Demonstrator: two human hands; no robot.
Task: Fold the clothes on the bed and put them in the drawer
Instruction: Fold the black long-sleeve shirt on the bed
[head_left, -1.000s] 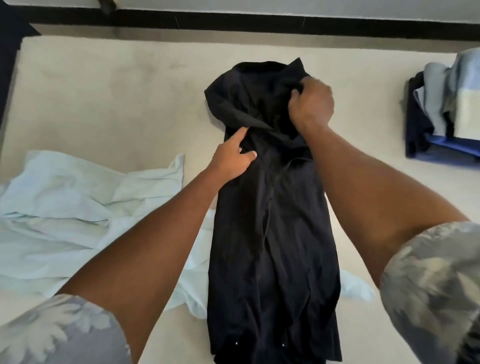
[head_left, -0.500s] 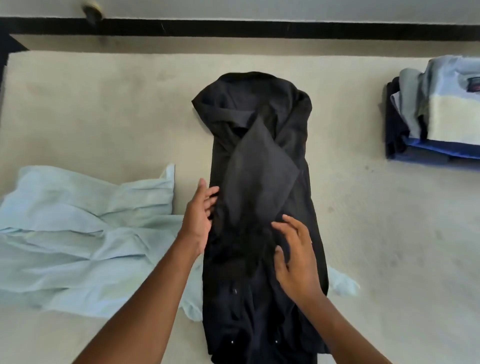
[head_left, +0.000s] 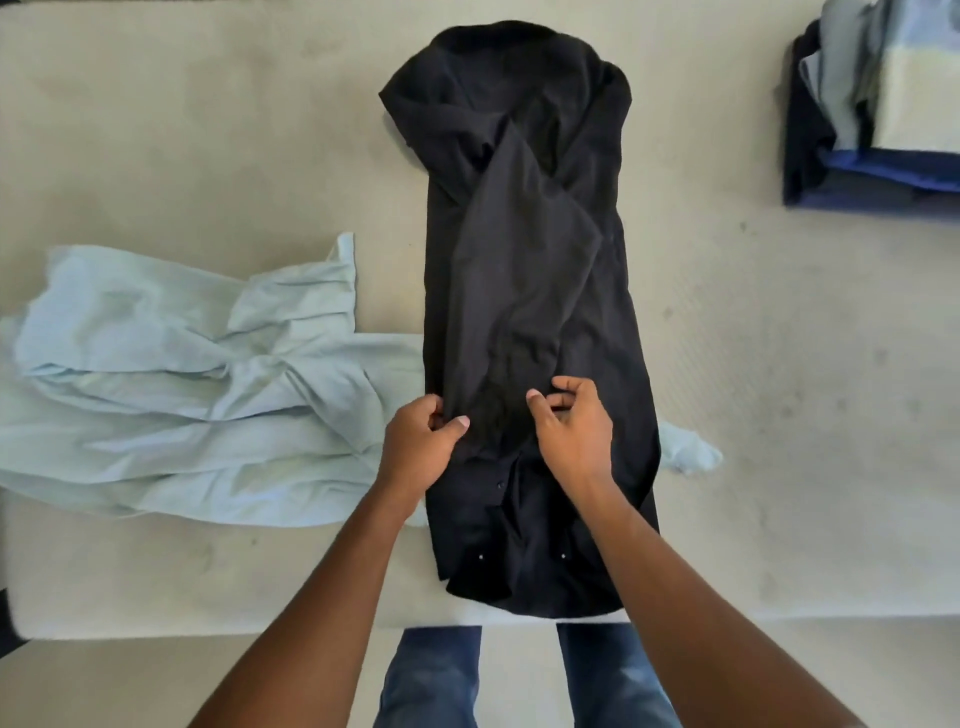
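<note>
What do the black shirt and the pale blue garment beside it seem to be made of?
The black shirt looks like thin woven cloth, perhaps cotton or a blend: matte, sharply creased, with small buttons. The pale blue garment looks like similar light woven fabric, matte, lying in soft rumpled folds.

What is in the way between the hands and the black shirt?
Nothing. The left hand pinches the black shirt near its left edge, and the right hand rests on its middle. The drawer is not in view.
</note>
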